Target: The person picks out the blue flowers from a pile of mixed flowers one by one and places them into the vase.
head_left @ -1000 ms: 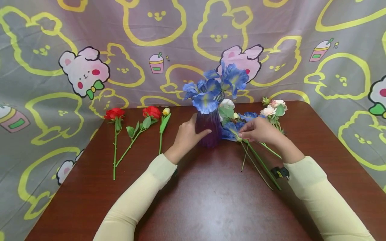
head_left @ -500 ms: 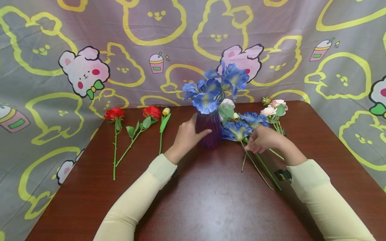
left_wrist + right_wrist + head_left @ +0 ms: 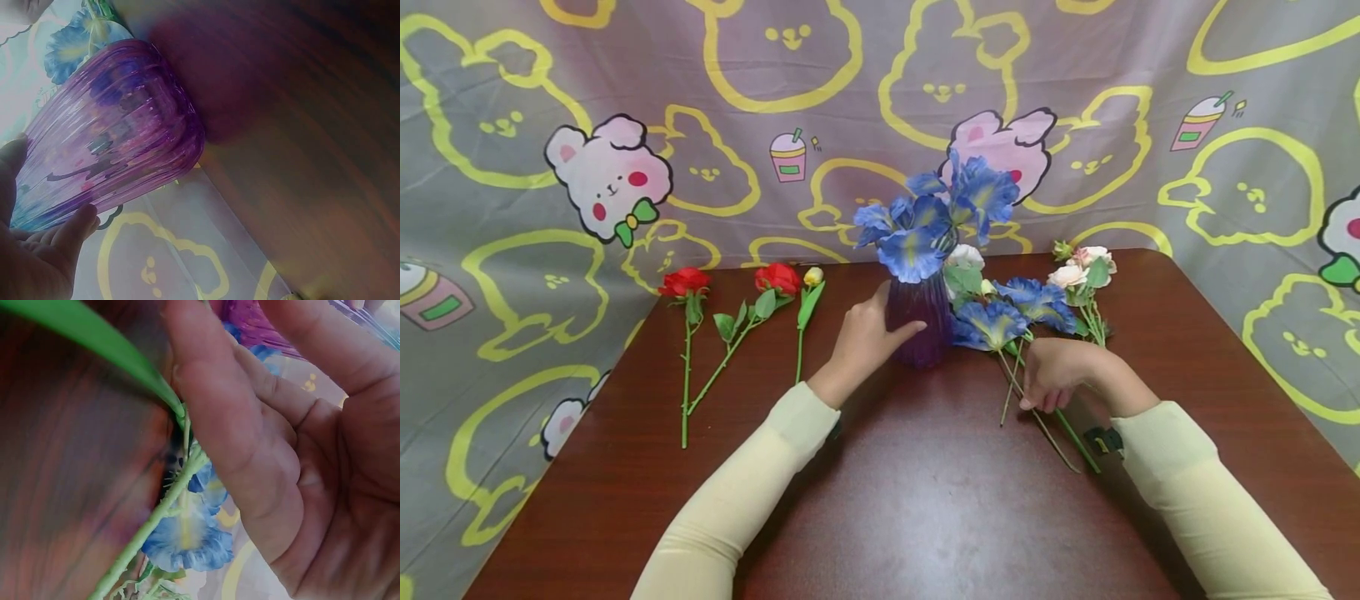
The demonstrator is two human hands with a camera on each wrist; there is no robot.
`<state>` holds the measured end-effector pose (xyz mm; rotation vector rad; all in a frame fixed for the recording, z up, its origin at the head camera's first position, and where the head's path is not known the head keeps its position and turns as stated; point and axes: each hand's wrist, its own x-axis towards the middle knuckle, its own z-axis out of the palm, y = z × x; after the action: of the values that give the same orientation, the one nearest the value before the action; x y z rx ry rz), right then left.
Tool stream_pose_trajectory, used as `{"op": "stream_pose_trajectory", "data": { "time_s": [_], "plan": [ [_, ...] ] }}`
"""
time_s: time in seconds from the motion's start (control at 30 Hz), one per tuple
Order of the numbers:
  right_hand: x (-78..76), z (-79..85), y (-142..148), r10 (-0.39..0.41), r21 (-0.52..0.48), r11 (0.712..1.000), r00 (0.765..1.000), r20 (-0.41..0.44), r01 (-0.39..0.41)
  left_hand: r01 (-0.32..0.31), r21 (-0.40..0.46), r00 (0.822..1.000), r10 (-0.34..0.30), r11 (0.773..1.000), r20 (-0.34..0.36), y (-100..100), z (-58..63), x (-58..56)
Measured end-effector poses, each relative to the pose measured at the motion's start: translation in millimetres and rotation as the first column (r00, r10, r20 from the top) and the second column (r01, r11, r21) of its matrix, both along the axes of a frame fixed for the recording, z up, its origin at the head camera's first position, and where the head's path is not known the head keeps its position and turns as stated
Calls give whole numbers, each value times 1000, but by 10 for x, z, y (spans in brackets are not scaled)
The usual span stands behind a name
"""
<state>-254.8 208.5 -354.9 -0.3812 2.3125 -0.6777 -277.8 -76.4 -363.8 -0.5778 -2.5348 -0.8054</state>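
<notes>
My left hand (image 3: 868, 337) grips a purple ribbed vase (image 3: 917, 333), its thumb across the near side. Blue artificial irises (image 3: 913, 246) stand in the vase. In the left wrist view the see-through vase (image 3: 131, 125) lies between thumb and fingers. My right hand (image 3: 1067, 371) is bent down over the stems of two blue irises (image 3: 992, 323) lying right of the vase. Its fingertips are at a thin stem; whether they pinch it is hidden. The right wrist view shows a green stem (image 3: 150, 525) running beside the fingers, whose tips are cut off.
Red roses (image 3: 687, 283) and a yellow tulip (image 3: 808, 308) lie on the left of the brown table (image 3: 910, 517). Pale pink flowers (image 3: 1086, 271) lie at the back right, and a white flower (image 3: 964, 260) lies behind the vase. A patterned curtain (image 3: 842, 75) hangs behind.
My right hand has moved from the iris blooms down along the stems toward me, uncovering the second bloom. The left hand and the vase have stayed in place.
</notes>
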Motion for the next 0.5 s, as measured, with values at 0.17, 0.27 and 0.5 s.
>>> {"op": "stream_pose_trajectory", "data": {
  "time_s": [0.17, 0.27, 0.5],
  "plan": [
    [18, -37, -25, -3, 15, 1000, 1000, 19, 3, -5, -3, 1000, 5, 1000, 0, 1, 4, 2],
    [27, -49, -38, -4, 21, 1000, 1000, 22, 4, -5, -3, 1000, 5, 1000, -10, -1, -2, -4],
    [30, -60, -66, 5, 20, 1000, 999, 37, -6, 3, -10, 999, -4, 1000, -38, -5, -33, -34]
  ]
}}
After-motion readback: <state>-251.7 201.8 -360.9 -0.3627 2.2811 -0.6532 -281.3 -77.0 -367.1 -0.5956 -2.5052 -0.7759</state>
